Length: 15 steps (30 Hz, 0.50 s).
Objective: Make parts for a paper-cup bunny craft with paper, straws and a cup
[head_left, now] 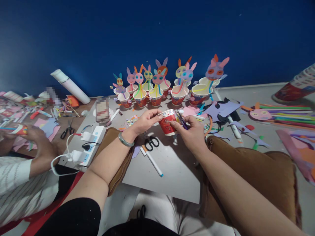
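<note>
My left hand (147,121) grips a red paper cup (167,127) by its rim, over the table in front of me. My right hand (195,133) is closed around a pair of scissors (181,120), with its thumb against the cup's side. The scissors' blades are at the cup's right edge; I cannot tell whether they cut into it. Below the cup lie black-handled scissors (152,143) and a white marker (154,164) with a blue end.
Finished-looking cup figures (156,95) with paper rabbit heads stand along the blue wall. Paper scraps (216,111) and pipe cleaners (292,113) lie to the right. A power strip (92,147), two brown cushions (251,177) and another person's hand (40,141) flank me.
</note>
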Each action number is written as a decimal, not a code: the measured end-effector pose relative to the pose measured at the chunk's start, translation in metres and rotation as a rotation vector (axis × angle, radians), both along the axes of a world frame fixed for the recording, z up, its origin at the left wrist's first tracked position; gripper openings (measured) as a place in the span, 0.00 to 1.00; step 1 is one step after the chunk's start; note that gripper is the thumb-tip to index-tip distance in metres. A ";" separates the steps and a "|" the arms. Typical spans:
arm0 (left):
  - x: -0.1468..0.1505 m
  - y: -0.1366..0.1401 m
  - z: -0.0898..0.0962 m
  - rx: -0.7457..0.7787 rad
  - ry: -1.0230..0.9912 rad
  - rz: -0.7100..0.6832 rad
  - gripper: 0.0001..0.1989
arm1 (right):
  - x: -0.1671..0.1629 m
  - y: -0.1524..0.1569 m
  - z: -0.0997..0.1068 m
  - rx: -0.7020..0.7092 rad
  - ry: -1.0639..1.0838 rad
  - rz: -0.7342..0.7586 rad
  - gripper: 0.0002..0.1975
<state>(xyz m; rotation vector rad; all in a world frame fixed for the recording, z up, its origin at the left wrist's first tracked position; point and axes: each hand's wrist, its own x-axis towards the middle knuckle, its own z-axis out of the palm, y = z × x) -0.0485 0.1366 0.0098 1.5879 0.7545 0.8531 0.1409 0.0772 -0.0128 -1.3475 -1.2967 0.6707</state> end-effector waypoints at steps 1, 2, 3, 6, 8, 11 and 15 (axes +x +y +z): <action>0.000 0.000 0.000 -0.008 0.001 -0.014 0.18 | 0.000 0.000 0.000 -0.009 0.008 0.004 0.18; -0.001 0.000 0.000 -0.015 0.005 -0.028 0.18 | 0.000 0.000 -0.001 -0.021 0.013 0.010 0.18; -0.001 0.000 0.000 -0.021 0.011 -0.039 0.18 | -0.001 0.000 -0.001 -0.034 0.016 0.020 0.18; 0.000 -0.001 0.002 -0.022 0.022 -0.044 0.19 | -0.002 -0.001 -0.002 -0.057 0.003 0.047 0.19; 0.002 -0.002 0.003 0.004 0.024 -0.029 0.20 | -0.002 -0.001 -0.002 -0.039 -0.010 0.018 0.18; 0.004 -0.003 0.004 0.054 0.034 0.023 0.20 | 0.000 -0.001 0.001 0.016 -0.013 -0.053 0.19; 0.005 0.000 0.001 0.112 0.055 0.120 0.22 | 0.001 -0.002 0.004 0.027 0.064 0.003 0.24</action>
